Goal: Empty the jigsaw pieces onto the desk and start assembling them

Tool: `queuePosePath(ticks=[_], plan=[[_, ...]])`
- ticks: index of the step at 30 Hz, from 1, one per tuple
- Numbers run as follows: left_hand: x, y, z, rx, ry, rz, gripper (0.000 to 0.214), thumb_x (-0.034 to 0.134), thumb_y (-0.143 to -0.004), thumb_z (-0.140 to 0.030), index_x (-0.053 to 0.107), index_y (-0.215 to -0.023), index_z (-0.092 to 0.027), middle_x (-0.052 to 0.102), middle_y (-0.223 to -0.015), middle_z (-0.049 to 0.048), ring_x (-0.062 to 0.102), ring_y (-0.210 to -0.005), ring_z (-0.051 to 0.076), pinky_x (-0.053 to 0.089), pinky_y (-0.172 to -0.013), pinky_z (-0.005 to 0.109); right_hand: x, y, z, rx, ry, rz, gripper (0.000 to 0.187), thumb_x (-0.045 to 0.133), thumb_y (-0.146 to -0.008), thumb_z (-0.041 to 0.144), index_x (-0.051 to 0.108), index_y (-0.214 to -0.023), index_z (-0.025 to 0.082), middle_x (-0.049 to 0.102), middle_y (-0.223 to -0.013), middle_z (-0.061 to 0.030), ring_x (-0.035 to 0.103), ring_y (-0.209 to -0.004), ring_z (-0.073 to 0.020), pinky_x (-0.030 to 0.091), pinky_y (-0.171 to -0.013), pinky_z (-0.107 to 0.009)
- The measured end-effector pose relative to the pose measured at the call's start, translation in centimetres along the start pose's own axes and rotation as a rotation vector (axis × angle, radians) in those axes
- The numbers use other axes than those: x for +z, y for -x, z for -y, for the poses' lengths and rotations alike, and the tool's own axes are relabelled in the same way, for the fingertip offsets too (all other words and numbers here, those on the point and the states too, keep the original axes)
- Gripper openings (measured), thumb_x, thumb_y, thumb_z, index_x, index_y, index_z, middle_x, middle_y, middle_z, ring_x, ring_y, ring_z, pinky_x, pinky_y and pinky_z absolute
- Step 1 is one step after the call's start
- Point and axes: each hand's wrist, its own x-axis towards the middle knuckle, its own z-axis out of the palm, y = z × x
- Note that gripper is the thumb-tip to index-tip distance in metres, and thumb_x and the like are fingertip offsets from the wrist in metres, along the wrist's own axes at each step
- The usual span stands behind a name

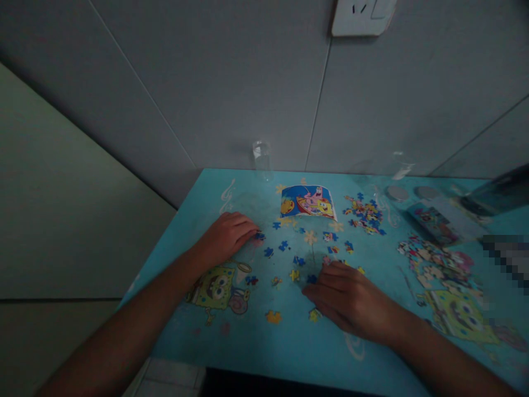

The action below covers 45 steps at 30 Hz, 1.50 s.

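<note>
The blue bench (256, 342) carries a small picture card (308, 201) near its far edge. The left hand (229, 237) lies palm down to the left of the card and a little nearer the person. Its fingers (248, 229) are loosely bent and close together, and their tips rest on a dark blue puzzle piece (259, 236). Whether they pinch the piece or only press on it cannot be told.

The right hand (351, 300) lies flat, nearer the person than the card and slightly right of it. Its fingers (326, 286) are stretched out side by side, gripping nothing. The tips touch a blue piece (312, 279), and a yellow piece (314, 315) sits against the hand's near edge.

Loose pieces (285, 245) are scattered between the card and the two hands. A heap of pieces (366, 212) lies just right of the card, and a clear glass (262, 160) stands behind it to the left, by the wall
</note>
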Motion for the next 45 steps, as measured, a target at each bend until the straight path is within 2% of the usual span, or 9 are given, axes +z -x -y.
queuePosePath(ticks=[9, 19, 29, 32, 36, 40, 45], plan=[[0.4, 0.1, 0.4, -0.005, -0.053, -0.051, 0.023, 0.05, -0.104, -0.031, 0.07, -0.108, -0.02, 0.072, -0.103, 0.0047, 0.064, -0.096, 0.021, 0.046, -0.087, 0.038, 0.2, 0.0, -0.1, -0.002, 0.008, 0.005, 0.018, 0.051, -0.101, 0.019, 0.068, -0.108, 0.018, 0.067, -0.079, -0.0034, 0.06, -0.076, -0.0192, 0.047, -0.092, -0.043], [0.2, 0.0, 0.3, -0.001, -0.003, -0.004, 0.02, 0.056, -0.101, -0.032, 0.07, -0.115, -0.027, 0.071, -0.106, 0.0031, 0.063, -0.098, 0.02, 0.046, -0.087, 0.037, 0.2, 0.1, 0.0, 0.006, 0.021, 0.01, 0.019, 0.051, -0.101, 0.02, 0.069, -0.109, 0.018, 0.068, -0.078, -0.0037, 0.062, -0.077, -0.0194, 0.047, -0.093, -0.043], [0.1, 0.3, 0.9, -0.003, -0.076, -0.046, 0.023, 0.052, -0.103, -0.029, 0.067, -0.119, -0.022, 0.07, -0.111, 0.005, 0.063, -0.101, 0.021, 0.047, -0.089, 0.039, 0.1, 0.0, -0.1, -0.002, 0.02, 0.011, 0.019, 0.051, -0.101, 0.019, 0.068, -0.11, 0.018, 0.068, -0.079, -0.0034, 0.063, -0.077, -0.0191, 0.047, -0.093, -0.043], [-0.6, 0.5, 1.6, -0.043, -0.12, -0.102, 0.024, 0.052, -0.103, -0.028, 0.066, -0.12, -0.02, 0.07, -0.114, 0.0067, 0.063, -0.103, 0.022, 0.048, -0.09, 0.039, -0.3, 0.2, -0.4, -0.019, 0.052, 0.003, 0.02, 0.052, -0.101, 0.018, 0.068, -0.112, 0.018, 0.069, -0.081, -0.0044, 0.063, -0.079, -0.0198, 0.048, -0.092, -0.042], [-1.3, 0.9, 2.9, -0.072, -0.159, -0.099, 0.022, 0.052, -0.103, -0.028, 0.067, -0.117, -0.02, 0.07, -0.114, 0.007, 0.064, -0.102, 0.023, 0.048, -0.09, 0.04, -1.9, 0.9, -1.8, 0.012, 0.145, -0.02, 0.02, 0.054, -0.1, 0.017, 0.068, -0.115, 0.016, 0.069, -0.087, -0.0073, 0.062, -0.083, -0.0214, 0.048, -0.084, -0.04], [-0.9, 1.1, 3.5, -0.081, -0.17, -0.09, 0.021, 0.053, -0.102, -0.026, 0.069, -0.113, -0.021, 0.071, -0.11, 0.0067, 0.065, -0.1, 0.023, 0.048, -0.088, 0.04, -3.2, 1.5, -3.4, 0.092, 0.158, -0.052, 0.023, 0.057, -0.1, 0.02, 0.066, -0.12, 0.017, 0.067, -0.087, -0.0069, 0.06, -0.08, -0.0209, 0.047, -0.078, -0.038], [-0.3, 0.8, 2.8, -0.007, -0.122, -0.067, 0.021, 0.051, -0.103, -0.025, 0.069, -0.113, -0.021, 0.072, -0.108, 0.0061, 0.066, -0.097, 0.021, 0.049, -0.087, 0.038, -3.0, 1.4, -3.4, 0.108, 0.151, -0.038, 0.02, 0.056, -0.101, 0.022, 0.068, -0.116, 0.017, 0.066, -0.083, -0.0063, 0.059, -0.077, -0.0203, 0.046, -0.074, -0.037]])
